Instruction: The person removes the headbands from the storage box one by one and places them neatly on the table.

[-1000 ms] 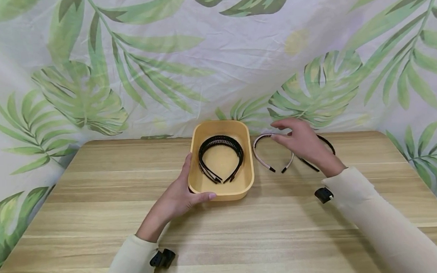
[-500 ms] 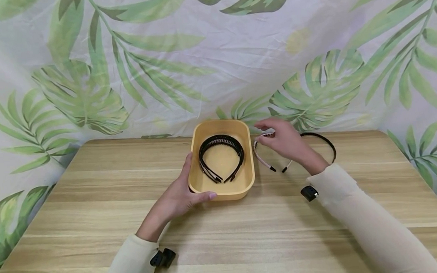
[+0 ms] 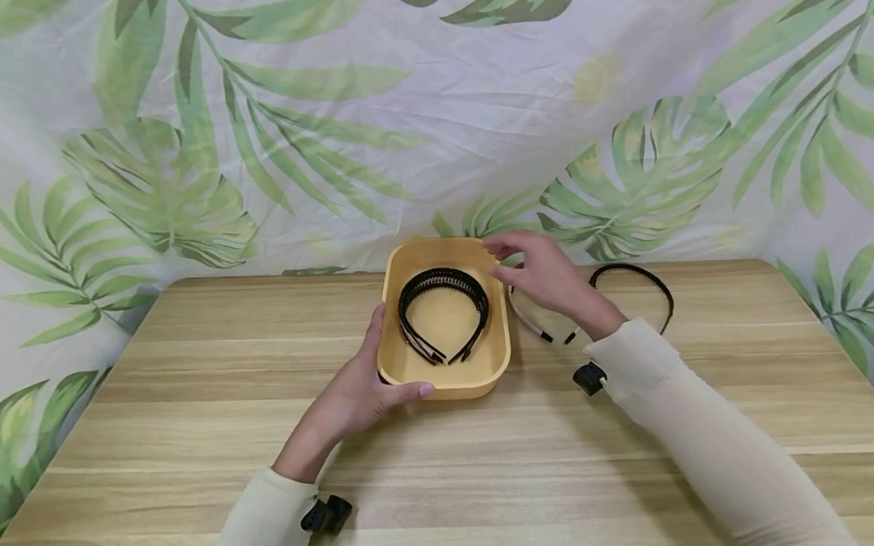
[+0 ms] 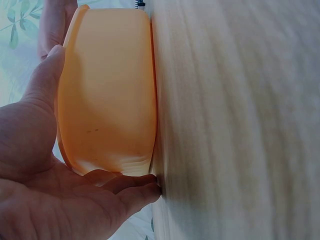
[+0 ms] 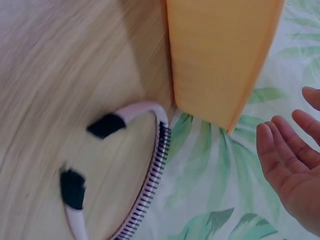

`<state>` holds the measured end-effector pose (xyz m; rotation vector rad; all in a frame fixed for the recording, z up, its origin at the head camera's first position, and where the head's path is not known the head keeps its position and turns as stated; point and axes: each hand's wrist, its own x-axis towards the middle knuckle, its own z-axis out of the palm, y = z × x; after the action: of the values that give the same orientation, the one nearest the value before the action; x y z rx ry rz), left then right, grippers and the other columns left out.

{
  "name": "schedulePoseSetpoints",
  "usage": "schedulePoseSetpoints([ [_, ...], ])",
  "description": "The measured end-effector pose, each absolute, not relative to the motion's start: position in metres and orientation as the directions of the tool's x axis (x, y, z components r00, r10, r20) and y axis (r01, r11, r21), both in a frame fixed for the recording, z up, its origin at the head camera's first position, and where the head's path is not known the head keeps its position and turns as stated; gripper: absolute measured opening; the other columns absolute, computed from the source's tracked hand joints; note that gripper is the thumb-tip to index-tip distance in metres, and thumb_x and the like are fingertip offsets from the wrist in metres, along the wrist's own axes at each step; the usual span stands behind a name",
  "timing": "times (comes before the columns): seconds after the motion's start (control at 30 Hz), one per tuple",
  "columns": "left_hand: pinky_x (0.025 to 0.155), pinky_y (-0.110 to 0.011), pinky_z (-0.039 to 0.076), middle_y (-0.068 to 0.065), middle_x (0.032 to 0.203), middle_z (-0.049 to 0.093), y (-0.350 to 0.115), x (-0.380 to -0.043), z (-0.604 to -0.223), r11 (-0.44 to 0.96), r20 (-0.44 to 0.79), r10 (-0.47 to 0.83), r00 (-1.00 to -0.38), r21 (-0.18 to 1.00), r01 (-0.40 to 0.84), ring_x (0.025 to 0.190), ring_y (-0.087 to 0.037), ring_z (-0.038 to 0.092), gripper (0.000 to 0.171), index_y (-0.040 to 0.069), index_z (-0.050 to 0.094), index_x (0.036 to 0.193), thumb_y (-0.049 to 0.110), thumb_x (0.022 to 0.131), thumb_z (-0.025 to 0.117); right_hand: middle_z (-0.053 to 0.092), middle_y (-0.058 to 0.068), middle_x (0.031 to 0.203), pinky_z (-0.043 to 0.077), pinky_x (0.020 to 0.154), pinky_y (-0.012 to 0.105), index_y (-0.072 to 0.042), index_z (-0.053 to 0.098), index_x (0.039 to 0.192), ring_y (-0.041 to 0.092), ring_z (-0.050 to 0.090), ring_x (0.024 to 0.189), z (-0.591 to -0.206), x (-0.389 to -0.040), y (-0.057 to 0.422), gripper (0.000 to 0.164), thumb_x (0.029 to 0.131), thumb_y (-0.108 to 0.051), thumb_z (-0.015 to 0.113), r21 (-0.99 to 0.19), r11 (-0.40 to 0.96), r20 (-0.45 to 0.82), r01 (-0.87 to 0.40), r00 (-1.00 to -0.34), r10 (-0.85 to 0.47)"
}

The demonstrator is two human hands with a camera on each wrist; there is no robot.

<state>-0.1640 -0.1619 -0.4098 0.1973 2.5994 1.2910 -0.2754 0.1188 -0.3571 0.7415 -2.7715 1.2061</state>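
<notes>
A yellow rectangular box point(image 3: 481, 382) stands near the table's back edge, holding several dark hairbands point(image 3: 441, 279) nested together. My left hand point(image 3: 350, 395) grips its near left corner, thumb over the front rim and fingers along the side; the left wrist view shows the box wall point(image 4: 107, 95) against this hand. My right hand point(image 3: 544, 275) holds nothing; its fingertips overlap the box's right rim in the head view. Below that hand lies a pale pink hairband point(image 5: 148, 185) with dark ridges and black tips, partly hidden in the head view. Farther right rests a black hairband point(image 3: 668, 296).
The wood-grain table point(image 3: 450, 489) extends in front of the box and to both sides. Directly behind it hangs a leaf-patterned cloth point(image 3: 340, 162). A small black device point(image 3: 326, 514) sits at the left wrist and another point(image 3: 589, 378) at the right.
My right hand has moved left, from over the two loose hairbands to the box's right rim, uncovering more of the black one. The left hand and the box stay put.
</notes>
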Motion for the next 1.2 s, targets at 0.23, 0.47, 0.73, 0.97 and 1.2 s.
schedulePoseSetpoints([
  [0.23,0.119,-0.056,0.038,-0.027,0.171,0.022,-0.163,-0.164,-0.409,0.605,-0.148,0.226,-0.963,0.796,0.020,0.139,-0.039,0.053,0.134,0.025,-0.014,0.169,0.045,0.084,0.088,0.067,0.024,0.135,0.057,0.097,0.049,0.001,0.065,0.138,0.036,0.066,0.122,-0.357,-0.279,0.106,0.039,0.100,-0.002,0.066,-0.713,0.565,0.180,-0.416,-0.887,-0.425],
  [0.47,0.118,-0.054,0.039,-0.026,0.171,0.023,-0.163,-0.163,-0.408,0.589,-0.147,0.232,-0.962,0.808,0.019,0.135,-0.035,0.055,0.134,0.026,-0.014,0.168,0.044,0.084,0.088,0.066,0.024,0.137,0.056,0.099,0.048,0.000,0.062,0.143,0.035,0.064,0.124,-0.355,-0.283,0.097,0.041,0.102,-0.005,0.063,-0.737,0.574,0.094,-0.357,-0.895,-0.436],
  [0.73,0.120,-0.055,0.038,-0.026,0.172,0.020,-0.162,-0.163,-0.409,0.592,-0.134,0.235,-0.963,0.805,0.033,0.140,-0.038,0.052,0.134,0.025,-0.013,0.169,0.044,0.084,0.089,0.065,0.026,0.136,0.053,0.104,0.048,0.003,0.060,0.144,0.036,0.063,0.124,-0.355,-0.291,0.088,0.042,0.103,-0.002,0.061,-0.726,0.594,0.061,-0.346,-0.893,-0.446],
  [0.97,0.122,-0.055,0.035,-0.023,0.173,0.019,-0.161,-0.165,-0.410,0.589,-0.123,0.238,-0.963,0.807,0.043,0.145,-0.039,0.047,0.134,0.027,-0.012,0.169,0.042,0.083,0.090,0.066,0.027,0.134,0.052,0.105,0.047,0.006,0.059,0.143,0.038,0.063,0.124,-0.358,-0.300,0.082,0.042,0.101,0.004,0.057,-0.732,0.590,0.039,-0.340,-0.886,-0.462],
  [1.2,0.122,-0.057,0.034,-0.026,0.171,0.021,-0.162,-0.164,-0.410,0.596,-0.112,0.236,-0.965,0.801,0.053,0.146,-0.041,0.046,0.133,0.024,-0.012,0.169,0.041,0.084,0.089,0.068,0.027,0.130,0.052,0.105,0.046,0.009,0.061,0.139,0.038,0.064,0.120,-0.361,-0.310,0.072,0.041,0.100,0.006,0.051,-0.711,0.590,0.046,-0.383,-0.862,-0.505],
])
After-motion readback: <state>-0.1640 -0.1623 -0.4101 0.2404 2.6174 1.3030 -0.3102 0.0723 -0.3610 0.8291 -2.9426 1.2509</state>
